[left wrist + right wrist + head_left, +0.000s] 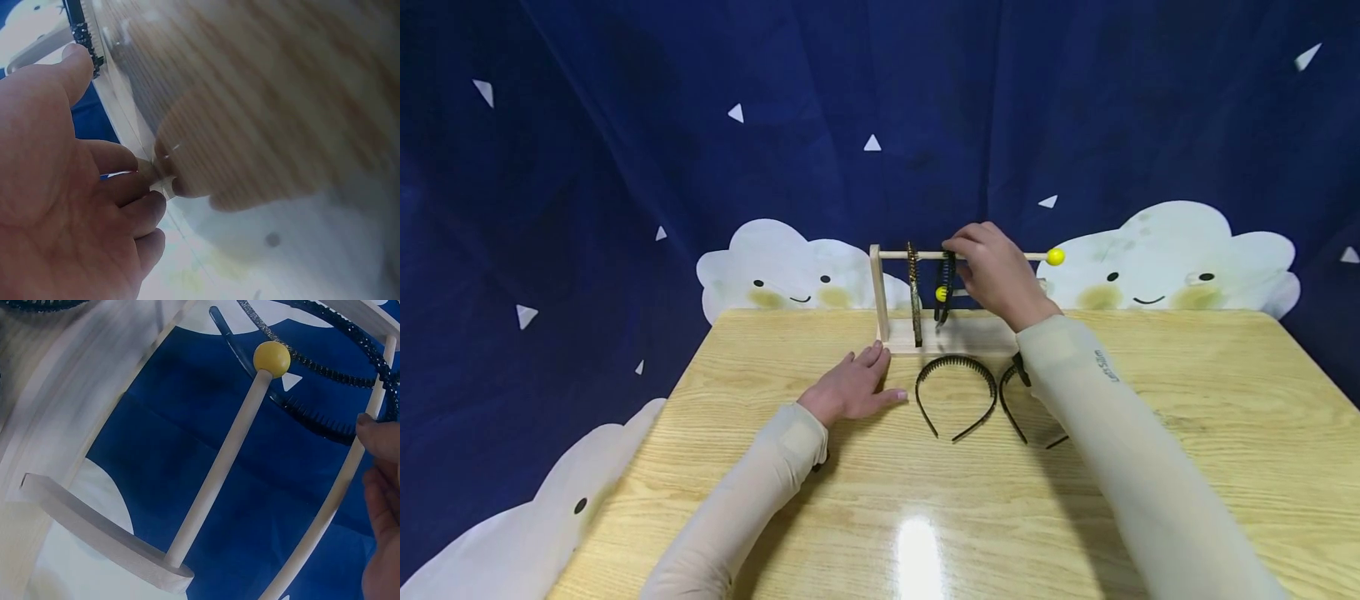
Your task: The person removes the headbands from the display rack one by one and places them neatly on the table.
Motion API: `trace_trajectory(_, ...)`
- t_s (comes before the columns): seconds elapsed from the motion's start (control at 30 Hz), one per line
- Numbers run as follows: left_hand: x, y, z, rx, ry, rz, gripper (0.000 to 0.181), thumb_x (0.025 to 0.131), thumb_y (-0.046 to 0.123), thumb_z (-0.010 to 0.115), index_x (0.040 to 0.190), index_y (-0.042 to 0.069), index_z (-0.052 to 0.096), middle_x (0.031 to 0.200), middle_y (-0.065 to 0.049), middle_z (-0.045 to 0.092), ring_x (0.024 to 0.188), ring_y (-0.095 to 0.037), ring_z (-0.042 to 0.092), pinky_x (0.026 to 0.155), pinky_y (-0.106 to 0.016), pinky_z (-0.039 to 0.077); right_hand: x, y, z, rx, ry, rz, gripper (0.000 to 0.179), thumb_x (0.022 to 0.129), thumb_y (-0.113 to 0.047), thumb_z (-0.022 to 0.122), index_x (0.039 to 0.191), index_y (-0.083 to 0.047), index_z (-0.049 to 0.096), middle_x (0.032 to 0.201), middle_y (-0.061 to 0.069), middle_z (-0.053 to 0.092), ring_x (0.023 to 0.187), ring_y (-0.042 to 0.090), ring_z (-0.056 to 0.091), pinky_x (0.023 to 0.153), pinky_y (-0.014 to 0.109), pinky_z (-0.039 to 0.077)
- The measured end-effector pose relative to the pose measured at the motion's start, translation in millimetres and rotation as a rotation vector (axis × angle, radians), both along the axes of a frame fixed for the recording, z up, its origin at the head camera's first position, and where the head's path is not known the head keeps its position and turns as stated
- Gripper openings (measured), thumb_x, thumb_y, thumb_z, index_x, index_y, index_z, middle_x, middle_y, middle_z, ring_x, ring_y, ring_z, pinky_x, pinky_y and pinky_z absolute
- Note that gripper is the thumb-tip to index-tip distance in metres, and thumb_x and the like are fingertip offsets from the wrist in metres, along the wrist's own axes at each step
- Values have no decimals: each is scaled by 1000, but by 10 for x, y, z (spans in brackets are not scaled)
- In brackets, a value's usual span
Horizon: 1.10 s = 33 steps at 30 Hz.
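Right hand (997, 273) pinches black headband (949, 279) on upper rod (929, 255) of wooden rack (879, 296); left hand (853, 390), outstretched, touches the base (981, 336).

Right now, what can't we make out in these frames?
- Right-hand table headband, head: partly hidden by right sleeve.
- Sleeve lettering, head: too small to read surely.
- Right hand, right wrist: cut off by right edge.
- Dark strip, left wrist: cut off by top edge.
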<state>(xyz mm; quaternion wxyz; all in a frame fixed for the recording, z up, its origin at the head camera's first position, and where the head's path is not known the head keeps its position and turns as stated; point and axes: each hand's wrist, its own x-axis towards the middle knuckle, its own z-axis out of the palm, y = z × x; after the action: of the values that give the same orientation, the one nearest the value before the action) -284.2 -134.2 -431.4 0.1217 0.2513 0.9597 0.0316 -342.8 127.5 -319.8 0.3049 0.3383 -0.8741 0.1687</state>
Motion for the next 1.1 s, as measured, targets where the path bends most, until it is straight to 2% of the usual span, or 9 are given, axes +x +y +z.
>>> trace_trajectory(0.13, 6, 1, 17, 0, -7, -1, 91, 101, 66, 37, 160, 0, 17, 165, -19, 8, 151, -32, 15, 122, -47, 15, -14, -8, 8, 23, -20, -5, 30, 88, 10, 69, 115, 0, 75, 115, 15, 67, 107, 32, 59, 93, 42, 53)
trace_trajectory(0.43, 9, 6, 9, -3, -5, -2, 90, 101, 65, 37, 160, 1, 17, 165, -19, 8, 152, -30, 14, 122, -46, 16, -24, -24, -6, 59, 6, -12, 23, 90, 5, 72, 111, -2, 78, 114, 14, 69, 107, 30, 61, 95, 40, 53)
trace_trajectory(0.57, 6, 4, 1, -4, 0, -5, 89, 101, 65, 37, 160, 1, 17, 165, -19, 8, 152, -30, 14, 122, -46, 16, -26, -23, -32, 71, 58, -5, 22, 90, 4, 73, 110, -2, 78, 112, 14, 70, 104, 30, 62, 92, 40, 55)
trace_trajectory(0.83, -2, -8, -6, 0, 5, -8, 89, 102, 65, 37, 160, 1, 17, 165, -19, 9, 152, -30, 14, 122, -46, 16, -50, -22, -71, 79, 195, 32, 24, 88, 10, 71, 109, 1, 77, 111, 17, 71, 103, 31, 65, 90, 41, 56)
trace_trajectory(1.1, 2, -6, 3, -4, 2, -2, 89, 101, 65, 37, 160, 1, 17, 165, -19, 9, 152, -30, 15, 122, -45, 16, -62, -23, -58, 55, 311, 27, 25, 89, 14, 68, 110, 3, 76, 112, 18, 70, 101, 32, 64, 87, 40, 57)
